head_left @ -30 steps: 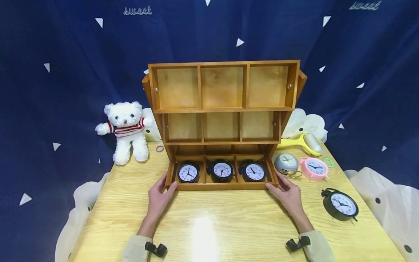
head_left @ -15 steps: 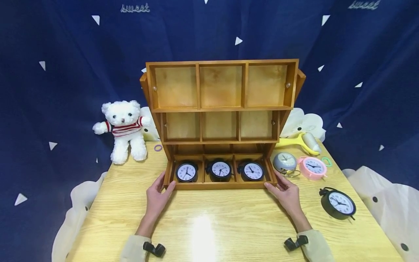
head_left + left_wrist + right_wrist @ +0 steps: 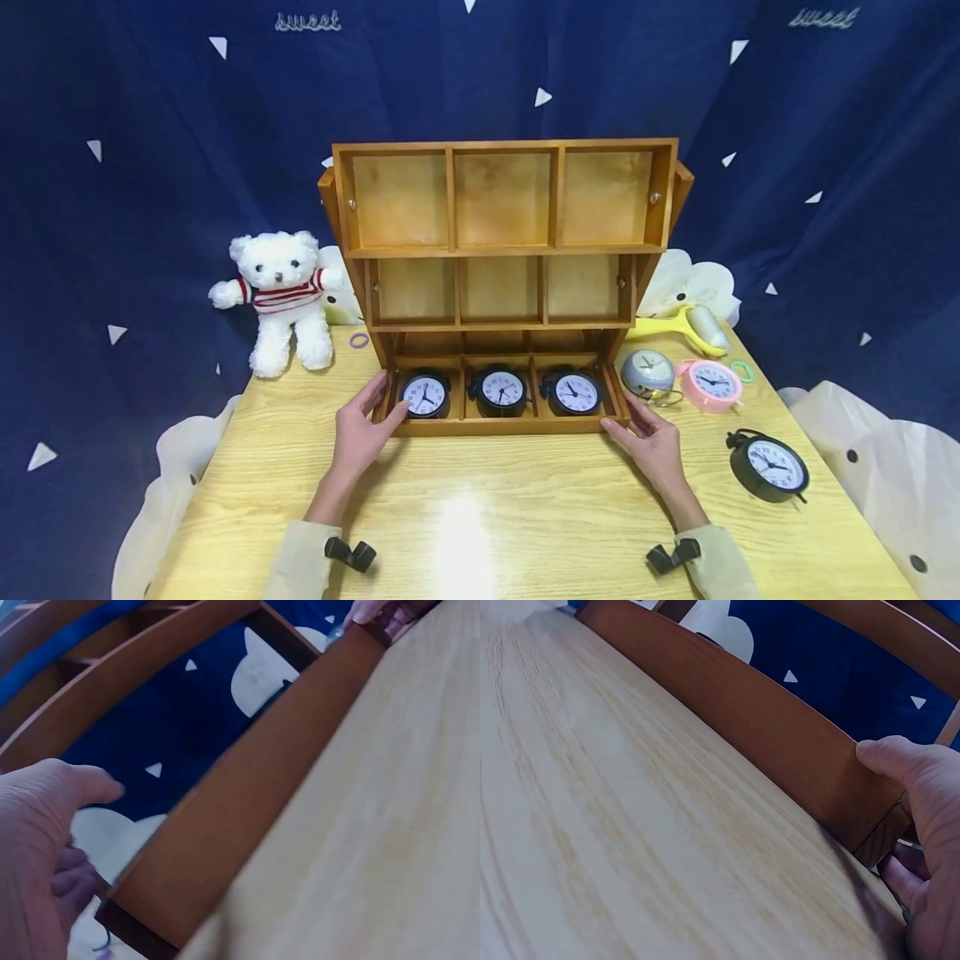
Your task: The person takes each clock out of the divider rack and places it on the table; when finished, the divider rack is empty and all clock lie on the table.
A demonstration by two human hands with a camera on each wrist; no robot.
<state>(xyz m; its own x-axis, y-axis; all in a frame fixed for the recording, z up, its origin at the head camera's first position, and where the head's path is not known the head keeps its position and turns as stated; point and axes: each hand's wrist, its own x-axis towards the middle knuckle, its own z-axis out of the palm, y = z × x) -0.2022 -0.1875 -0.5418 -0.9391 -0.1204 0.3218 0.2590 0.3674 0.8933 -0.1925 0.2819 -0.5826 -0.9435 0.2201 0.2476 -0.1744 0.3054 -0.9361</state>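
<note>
A tiered wooden shelf (image 3: 502,427) with divided trays stands on the table. Its bottom tray holds three black alarm clocks: a left one (image 3: 425,396), a middle one (image 3: 502,392) and a right one (image 3: 576,393), one per compartment. At the tray's left front corner is my left hand (image 3: 362,429), fingers along the outer side. Its thumb (image 3: 94,784) is raised off the front board and overlaps the left clock's edge in the head view. My right hand (image 3: 654,446) grips the right front corner, thumb (image 3: 885,752) on the front board, fingers beside and partly hidden.
Right of the shelf sit a grey alarm clock (image 3: 648,371), a pink alarm clock (image 3: 710,385) and another black alarm clock (image 3: 768,467). Behind them lies a yellow-handled roller (image 3: 686,327). A white teddy bear (image 3: 279,300) and a purple ring (image 3: 359,340) are at the left.
My left thumb has lifted from the front board and moved up over the tray's corner. The right hand keeps its grip. The whole head view has shifted slightly.
</note>
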